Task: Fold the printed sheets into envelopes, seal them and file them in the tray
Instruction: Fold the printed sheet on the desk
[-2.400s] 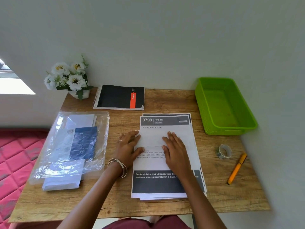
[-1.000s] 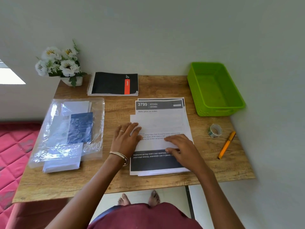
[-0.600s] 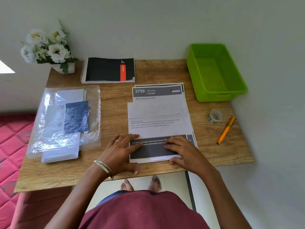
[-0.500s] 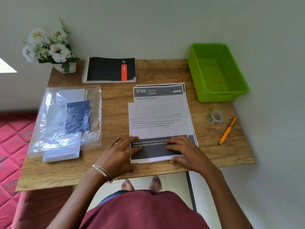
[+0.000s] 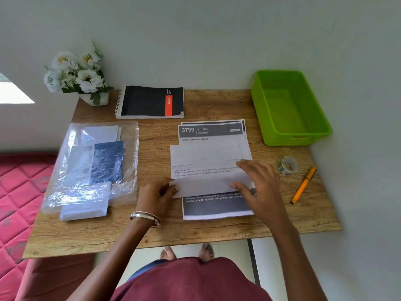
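Note:
A stack of printed sheets [image 5: 212, 131] lies in the middle of the wooden desk [image 5: 195, 231]. The top sheet [image 5: 204, 155] has its upper part folded down, and its lower flap [image 5: 204, 187] is lifted and turned upward, white side showing. My left hand [image 5: 156, 196] pinches the flap's left corner. My right hand [image 5: 258, 183] holds the flap's right end, thumb under it and fingers spread above. The green tray [image 5: 312, 135] stands at the back right with nothing in it. Envelopes [image 5: 84, 205] lie at the left, partly inside a clear plastic bag [image 5: 130, 159].
A roll of tape [image 5: 287, 165] and an orange pen [image 5: 303, 185] lie right of the sheets. A black spiral notebook [image 5: 149, 102] and a pot of white flowers [image 5: 78, 74] stand at the back. The wall closes the desk's back and right side. A red mattress [image 5: 19, 192] is at the left.
Both hands slid from the sheet's middle down to its bottom edge, took hold of it and lifted the lower part upward into a fold. The sheet below now shows.

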Demonstrator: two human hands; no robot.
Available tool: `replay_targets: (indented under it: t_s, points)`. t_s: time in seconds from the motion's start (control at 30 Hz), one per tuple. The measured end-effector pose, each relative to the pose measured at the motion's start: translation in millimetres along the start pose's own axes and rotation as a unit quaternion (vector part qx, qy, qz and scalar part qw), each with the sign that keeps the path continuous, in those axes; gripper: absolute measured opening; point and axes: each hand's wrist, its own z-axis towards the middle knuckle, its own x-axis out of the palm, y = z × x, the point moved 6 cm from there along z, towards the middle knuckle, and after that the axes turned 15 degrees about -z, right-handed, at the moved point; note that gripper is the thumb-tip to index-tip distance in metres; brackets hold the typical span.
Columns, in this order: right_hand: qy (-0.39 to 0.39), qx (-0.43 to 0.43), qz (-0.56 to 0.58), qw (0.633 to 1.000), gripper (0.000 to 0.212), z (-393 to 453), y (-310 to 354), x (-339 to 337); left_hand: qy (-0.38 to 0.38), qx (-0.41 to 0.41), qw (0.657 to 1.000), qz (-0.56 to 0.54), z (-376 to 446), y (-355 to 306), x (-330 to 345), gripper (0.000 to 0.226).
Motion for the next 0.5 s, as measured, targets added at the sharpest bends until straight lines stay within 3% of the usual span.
replay_targets:
  t_s: [0.07, 0.13, 0.3, 0.5]
  points:
    - [-0.072, 0.021, -0.007, 0.997, 0.04, -1.0, 7.8, -1.6, -0.03, -0.017, 0.999, 0.005, 5.5, -1.5, 0.6, 0.003]
    - [-0.08, 0.013, -0.011, 0.997, 0.034, -3.1, 18.8, 9.2, -0.055, -0.033, 0.998, 0.0, 8.4, -2.7, 1.7, 0.021]
    - [0.032, -0.046, -0.037, 0.998, 0.034, -8.8, 41.0, 59.8, -0.039, 0.059, 0.997, 0.035, 8.0, -5.0, 12.2, 0.056]
    - [0.074, -0.044, -0.065, 0.994, 0.038, -10.5, 34.9, 77.6, 0.021, 0.196, 0.953, 0.229, 2.9, -3.1, 24.8, 0.033]
